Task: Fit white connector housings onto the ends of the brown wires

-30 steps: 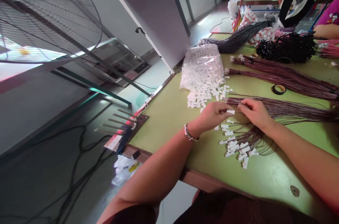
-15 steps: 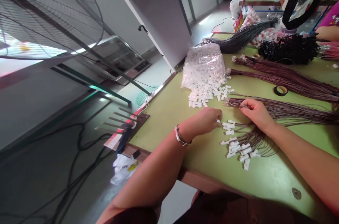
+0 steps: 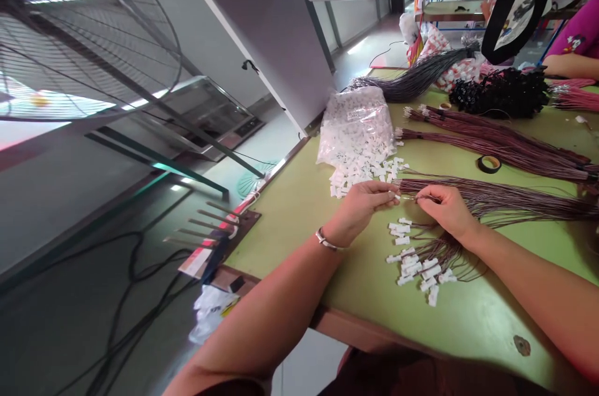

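My left hand (image 3: pixel 372 204) pinches a small white connector housing (image 3: pixel 397 196) between thumb and fingertips. Facing it, my right hand (image 3: pixel 444 209) is closed on a thin brown wire (image 3: pixel 433 199), whose bare metal tip points at the housing; whether the two touch I cannot tell. Below the hands lie several white connectors (image 3: pixel 412 266) fitted on brown wires. A bundle of loose brown wires (image 3: pixel 505 195) runs off to the right behind my right hand. Loose white housings (image 3: pixel 346 179) spill from a clear plastic bag (image 3: pixel 358 118) beyond my left hand.
Tied brown wire bundles (image 3: pixel 491 146), a roll of black tape (image 3: pixel 489 163), a heap of black parts (image 3: pixel 500 91) and a grey wire bundle (image 3: pixel 412 78) lie farther back. A pronged rack (image 3: pixel 224 227) sits at the left table edge. Another person's arm (image 3: pixel 571 65) shows at far right.
My left hand has turned and moved up and right with the housing, close to my right hand. The wire's metal tip now shows between them. The view has shifted slightly.
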### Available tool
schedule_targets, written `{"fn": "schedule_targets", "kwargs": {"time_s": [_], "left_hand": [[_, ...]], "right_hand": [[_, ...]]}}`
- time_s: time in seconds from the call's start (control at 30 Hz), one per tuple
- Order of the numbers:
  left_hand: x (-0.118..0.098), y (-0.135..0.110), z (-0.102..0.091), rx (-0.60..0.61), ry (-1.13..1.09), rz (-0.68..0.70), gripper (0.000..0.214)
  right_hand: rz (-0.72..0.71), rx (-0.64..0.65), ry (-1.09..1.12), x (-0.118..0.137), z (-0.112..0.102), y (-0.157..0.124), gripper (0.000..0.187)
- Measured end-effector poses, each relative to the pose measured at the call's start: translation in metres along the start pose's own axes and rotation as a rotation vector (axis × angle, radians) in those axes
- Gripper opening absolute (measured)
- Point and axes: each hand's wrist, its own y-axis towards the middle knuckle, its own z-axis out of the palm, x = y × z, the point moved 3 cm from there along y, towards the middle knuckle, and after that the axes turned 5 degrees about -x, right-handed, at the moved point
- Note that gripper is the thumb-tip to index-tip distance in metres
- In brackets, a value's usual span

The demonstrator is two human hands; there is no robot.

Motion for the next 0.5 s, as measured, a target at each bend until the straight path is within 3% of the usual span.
{"fn": "schedule_targets", "kwargs": {"time_s": [0.17, 0.5], "left_hand": [[0.0040, -0.0013, 0.0013, 0.017, -0.147, -0.050, 0.014], [0.0079, -0.0003, 0.0025, 0.096, -0.209, -0.027, 0.019]], "right_hand": [[-0.021, -0.049, -0.059, -0.0026, -0.0008, -0.0020, 0.019], [-0.116, -0.045, -0.155, -0.0047, 0.0007, -0.0044, 0.016]]}}
